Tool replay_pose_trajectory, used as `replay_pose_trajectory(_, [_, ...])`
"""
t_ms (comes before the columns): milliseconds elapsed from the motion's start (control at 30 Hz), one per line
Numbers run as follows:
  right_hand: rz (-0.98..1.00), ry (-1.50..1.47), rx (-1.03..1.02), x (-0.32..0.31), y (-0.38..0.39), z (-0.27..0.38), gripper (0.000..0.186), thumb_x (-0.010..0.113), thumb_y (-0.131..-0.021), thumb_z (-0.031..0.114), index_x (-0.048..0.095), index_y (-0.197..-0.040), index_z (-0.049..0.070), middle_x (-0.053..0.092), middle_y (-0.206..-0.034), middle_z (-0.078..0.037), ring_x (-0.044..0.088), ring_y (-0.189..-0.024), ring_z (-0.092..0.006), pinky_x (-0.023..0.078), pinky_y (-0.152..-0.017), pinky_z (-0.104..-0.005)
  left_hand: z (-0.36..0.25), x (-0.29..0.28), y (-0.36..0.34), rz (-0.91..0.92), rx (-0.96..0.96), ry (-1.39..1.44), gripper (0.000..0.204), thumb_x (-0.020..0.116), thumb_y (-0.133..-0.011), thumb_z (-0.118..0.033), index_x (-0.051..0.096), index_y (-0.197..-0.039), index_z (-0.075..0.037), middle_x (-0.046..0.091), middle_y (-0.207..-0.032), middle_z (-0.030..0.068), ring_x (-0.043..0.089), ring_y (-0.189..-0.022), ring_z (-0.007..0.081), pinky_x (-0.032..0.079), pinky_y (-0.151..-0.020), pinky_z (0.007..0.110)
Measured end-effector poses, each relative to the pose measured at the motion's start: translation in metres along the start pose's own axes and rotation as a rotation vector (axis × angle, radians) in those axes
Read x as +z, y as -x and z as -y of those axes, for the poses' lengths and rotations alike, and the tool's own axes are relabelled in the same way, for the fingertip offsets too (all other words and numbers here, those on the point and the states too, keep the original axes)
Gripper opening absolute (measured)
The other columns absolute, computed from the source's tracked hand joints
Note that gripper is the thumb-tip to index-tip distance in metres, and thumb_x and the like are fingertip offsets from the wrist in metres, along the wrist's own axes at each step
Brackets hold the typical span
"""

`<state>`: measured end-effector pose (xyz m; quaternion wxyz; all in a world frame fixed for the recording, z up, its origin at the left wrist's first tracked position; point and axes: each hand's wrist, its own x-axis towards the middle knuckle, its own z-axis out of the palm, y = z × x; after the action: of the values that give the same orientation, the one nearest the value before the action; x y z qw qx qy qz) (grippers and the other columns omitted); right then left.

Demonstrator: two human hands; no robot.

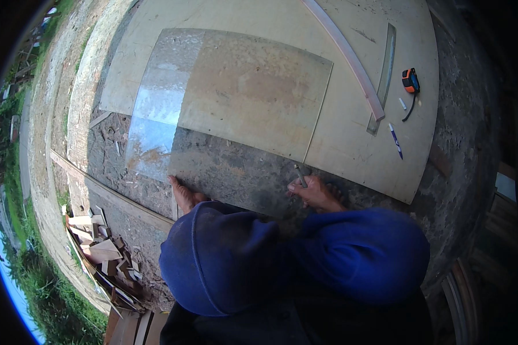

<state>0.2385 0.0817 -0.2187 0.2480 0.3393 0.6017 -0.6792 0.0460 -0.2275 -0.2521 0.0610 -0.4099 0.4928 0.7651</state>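
A clear glass sheet (253,86) lies partly over a pale board and partly over the dark, dusty surface in front of me. My left hand (187,197) is at its near left edge, one digit stretched out against the glass; the other fingers are partly hidden. To the right, my right hand (319,194) pinches a slim grey pen-like tool (300,174) held upright near the glass's right edge. Too little of that tool shows to tell its exact kind. Blue sleeves cover both forearms.
The large pale board (374,164) carries a long wooden strip (351,54), a metal ruler (389,63), an orange-and-black tape measure (410,81) and a blue-and-white pen (395,141). Wood offcuts (106,253) are heaped at lower left beside a long batten (109,187).
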Motion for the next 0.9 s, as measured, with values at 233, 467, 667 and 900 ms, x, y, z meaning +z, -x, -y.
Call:
replay_pose_trajectory(233, [0.026,0.016,0.032,0.004,-0.003,0.001,0.027,0.070,-0.095,0.029,0.070,-0.097,0.002,0.075,-0.087,-0.005,0.053,-0.054,-0.0081,0.046,-0.049,-0.0267,-0.001,-0.014,-0.021,-0.018,0.011,0.009,0.076,0.056,-0.100,-0.058,0.045,-0.146,0.001,0.049,-0.151,0.0201,0.050,-0.133,0.0362,0.033,-0.117,0.047])
replay_pose_trajectory(467, [0.016,0.006,-0.011,0.005,0.002,0.002,0.027,0.067,-0.097,0.030,0.070,-0.097,0.003,0.073,-0.083,-0.004,0.055,-0.053,-0.0104,0.047,-0.050,-0.0298,0.002,-0.007,-0.017,-0.043,0.022,-0.022,0.080,0.056,-0.100,-0.058,0.040,-0.151,0.002,0.043,-0.155,0.0209,0.044,-0.138,0.0368,0.029,-0.120,0.047])
replay_pose_trajectory(667, [0.030,0.341,0.079,-0.022,0.020,0.065,0.031,0.063,-0.099,0.032,0.070,-0.102,0.003,0.070,-0.074,-0.010,0.063,-0.058,-0.0167,0.051,-0.057,-0.0369,-0.002,0.001,-0.004,-0.028,0.033,0.007,0.080,0.054,-0.101,-0.058,0.037,-0.152,0.002,0.042,-0.156,0.0211,0.043,-0.139,0.0373,0.028,-0.120,0.049])
replay_pose_trajectory(900, [-0.488,1.074,-0.730,-0.065,-0.077,0.167,0.036,0.067,-0.093,0.017,0.064,-0.128,0.011,0.058,-0.134,-0.011,0.067,-0.108,-0.0357,0.055,-0.091,-0.0467,0.000,0.018,0.009,-0.097,0.086,0.064,0.075,0.046,-0.102,-0.063,0.039,-0.153,-0.009,0.045,-0.154,0.0169,0.044,-0.139,0.0391,0.030,-0.118,0.059])
